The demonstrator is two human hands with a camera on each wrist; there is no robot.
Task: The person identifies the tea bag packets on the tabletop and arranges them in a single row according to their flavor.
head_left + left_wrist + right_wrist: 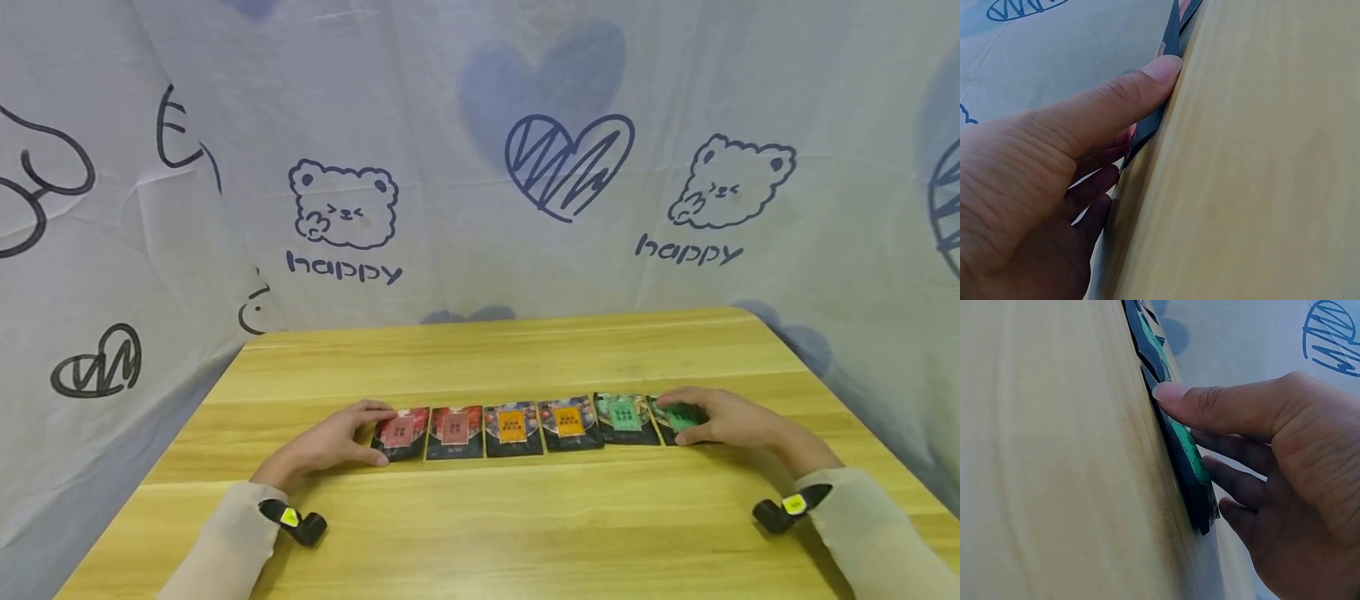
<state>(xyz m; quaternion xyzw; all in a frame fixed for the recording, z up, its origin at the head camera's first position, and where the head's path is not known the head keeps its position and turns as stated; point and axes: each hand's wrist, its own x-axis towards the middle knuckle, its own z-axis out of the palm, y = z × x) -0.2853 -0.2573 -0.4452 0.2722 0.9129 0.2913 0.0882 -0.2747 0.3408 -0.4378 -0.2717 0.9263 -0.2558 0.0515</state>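
Several dark flat pouches lie side by side in one row across the table. Two have red labels, two orange and two green. My left hand [335,435] is at the left end, its thumb and fingertips touching the near and far edges of the outermost red-labelled pouch [402,432]. At the other end, my right hand [723,417] spans the last green-labelled pouch [678,419] and partly hides it. In the right wrist view, the thumb rests at that pouch's near edge, with the other fingers spread along its far side. The left wrist view shows the left thumb [1157,72] against its pouch.
Between the hands lie the second red pouch [455,432], two orange-labelled pouches [512,428] and another green-labelled pouch [626,418]. The wooden table [510,525] reaches back to a hanging cloth [465,217] printed with hearts and bears. Each wrist wears a small black camera.
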